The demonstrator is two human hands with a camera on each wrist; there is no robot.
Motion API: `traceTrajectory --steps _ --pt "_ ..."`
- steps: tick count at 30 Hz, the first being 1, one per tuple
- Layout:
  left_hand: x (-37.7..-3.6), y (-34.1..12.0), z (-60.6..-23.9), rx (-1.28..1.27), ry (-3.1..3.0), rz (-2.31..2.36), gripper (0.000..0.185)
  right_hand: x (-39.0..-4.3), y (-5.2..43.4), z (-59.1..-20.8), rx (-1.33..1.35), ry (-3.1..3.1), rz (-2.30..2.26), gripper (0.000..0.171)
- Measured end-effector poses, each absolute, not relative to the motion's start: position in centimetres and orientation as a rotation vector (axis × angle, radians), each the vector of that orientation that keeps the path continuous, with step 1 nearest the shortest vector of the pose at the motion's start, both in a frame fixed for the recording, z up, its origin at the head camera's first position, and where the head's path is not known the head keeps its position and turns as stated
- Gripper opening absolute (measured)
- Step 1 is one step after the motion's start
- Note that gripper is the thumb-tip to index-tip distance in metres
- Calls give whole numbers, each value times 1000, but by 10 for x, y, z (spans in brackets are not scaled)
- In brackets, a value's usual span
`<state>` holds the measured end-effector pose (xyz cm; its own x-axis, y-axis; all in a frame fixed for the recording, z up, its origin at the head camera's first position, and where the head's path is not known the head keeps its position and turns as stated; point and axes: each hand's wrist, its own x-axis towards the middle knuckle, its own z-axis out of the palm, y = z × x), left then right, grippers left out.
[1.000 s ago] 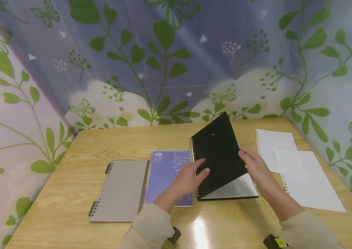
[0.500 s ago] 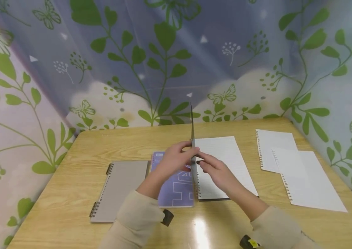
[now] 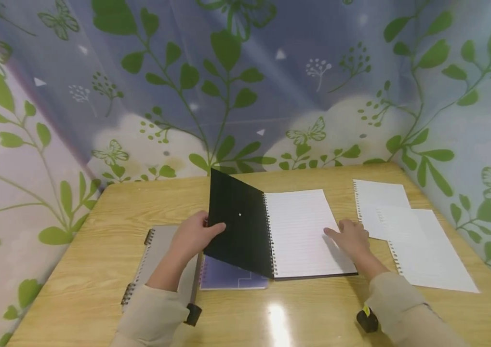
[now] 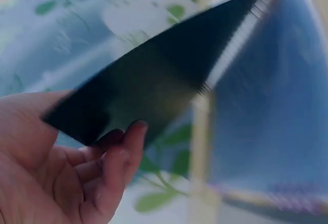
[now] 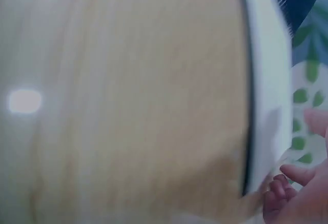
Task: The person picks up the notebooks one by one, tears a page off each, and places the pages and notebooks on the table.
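Observation:
A spiral notebook lies open in front of me, its white lined page (image 3: 297, 231) flat on the wooden table. Its black cover (image 3: 245, 236) slants up to the left of the coil, over a purple notebook (image 3: 228, 274). My left hand (image 3: 191, 237) grips the cover's outer edge, thumb on the black face and fingers behind it; the left wrist view also shows this black cover (image 4: 148, 75) in that hand. At the page's right edge is my right hand (image 3: 350, 238), thumb extended over the paper and fingers loosely bent.
A grey notebook (image 3: 155, 260) with black coils lies at the left, partly under my left arm. Two loose sheets with torn perforated edges, a smaller sheet (image 3: 381, 195) and a larger sheet (image 3: 431, 250), overlap at the right. A patterned curtain (image 3: 245, 96) hangs behind the table.
The black cover has swung from over the page, through upright, to the left. My left hand has moved left with it; my right hand has moved from the coil to the page's right edge.

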<state>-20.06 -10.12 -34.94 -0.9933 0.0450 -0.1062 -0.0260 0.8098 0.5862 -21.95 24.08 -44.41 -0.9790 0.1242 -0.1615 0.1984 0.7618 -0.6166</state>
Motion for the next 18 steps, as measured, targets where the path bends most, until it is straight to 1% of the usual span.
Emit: traceTrajectory --steps 3,5,8,11,14,18 --pt "-203 -118 -369 -87 2903 797 44 -225 245 -455 325 2833 -901 88" --pt "-205 -126 -386 -143 2893 730 54 -228 242 -458 311 2842 -852 94" --pt "-208 -133 -412 -200 2871 662 67 -229 234 -459 286 2854 -819 91" --pt "-208 -137 -430 -244 2843 633 71 -227 226 -458 287 2860 -778 86" --pt "-209 -138 -436 -274 2839 620 73 -227 220 -457 319 2871 -769 84" --pt "-210 -136 -434 -293 2832 626 73 -230 215 -457 394 2946 -808 78"
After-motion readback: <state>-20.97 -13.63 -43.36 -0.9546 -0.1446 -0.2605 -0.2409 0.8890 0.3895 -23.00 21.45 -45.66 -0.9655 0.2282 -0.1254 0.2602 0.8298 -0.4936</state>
